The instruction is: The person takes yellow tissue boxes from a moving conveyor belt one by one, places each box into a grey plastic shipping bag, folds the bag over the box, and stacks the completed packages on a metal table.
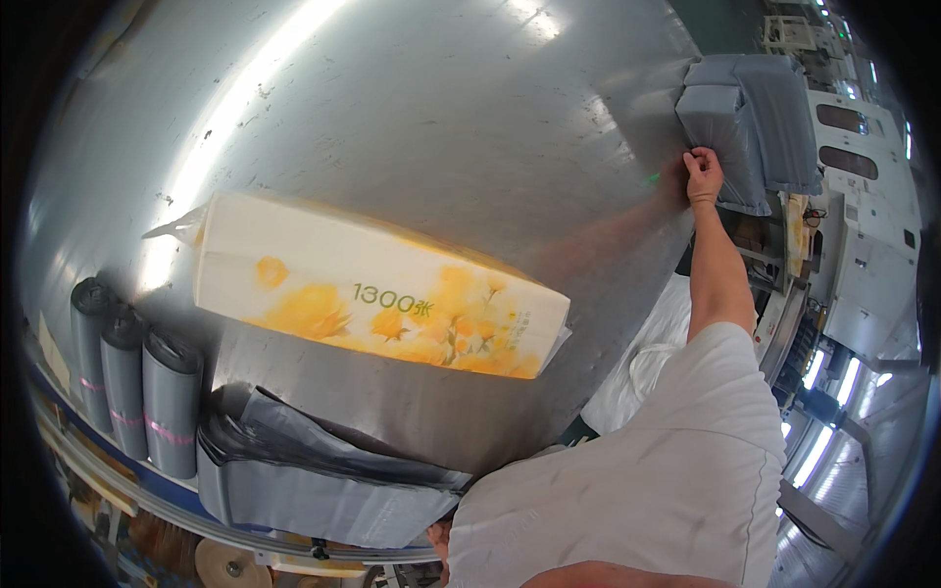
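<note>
My right hand is stretched far out to the right, its fingers curled and pinched at the lower edge of a grey plastic-wrapped package. More grey packages lie against that one. Only a sliver of my left hand shows at the bottom, beside a folded stack of grey plastic bags; the shirt hides its fingers. On the metal table in front of me lies a long white tissue pack with yellow flowers, clear film sticking out at its left end.
Several grey plastic rolls with pink marks stand at the table's left near edge. White plastic sheeting hangs at the right by my sleeve. Beyond the packages is a white machine. Below the near edge runs a rail.
</note>
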